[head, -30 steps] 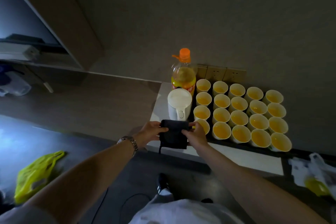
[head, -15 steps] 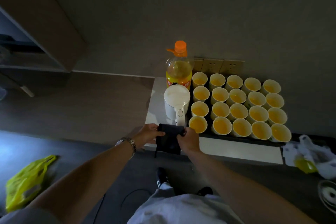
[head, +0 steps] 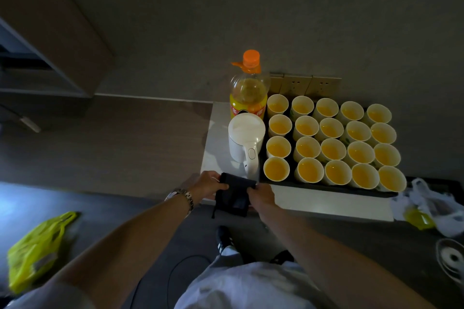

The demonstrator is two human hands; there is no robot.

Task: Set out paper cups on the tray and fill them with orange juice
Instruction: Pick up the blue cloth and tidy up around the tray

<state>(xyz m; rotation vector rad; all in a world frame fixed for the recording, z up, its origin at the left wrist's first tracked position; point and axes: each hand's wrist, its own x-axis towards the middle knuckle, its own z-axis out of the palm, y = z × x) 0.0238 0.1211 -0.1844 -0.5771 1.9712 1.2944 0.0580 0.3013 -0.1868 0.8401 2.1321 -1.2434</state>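
Several paper cups [head: 333, 149] holding orange juice stand in rows on a dark tray [head: 326, 185] on the white counter. An orange juice bottle [head: 248, 90] with an orange cap stands capped at the tray's far left corner. My left hand [head: 209, 184] and my right hand [head: 259, 194] both grip a small black pouch [head: 233, 195] at the counter's front edge, left of the tray. A cord dangles from the pouch.
A white kettle [head: 246, 143] stands between the bottle and my hands. Wall sockets [head: 305, 84] sit behind the cups. White plastic bags [head: 437, 208] lie right of the counter [head: 326, 202]; a yellow-green bag [head: 37, 251] lies on the floor at left.
My hands and the pouch have drawn back from the kettle toward the counter's front edge, closer together. The camera has tilted, shifting the scene slightly.
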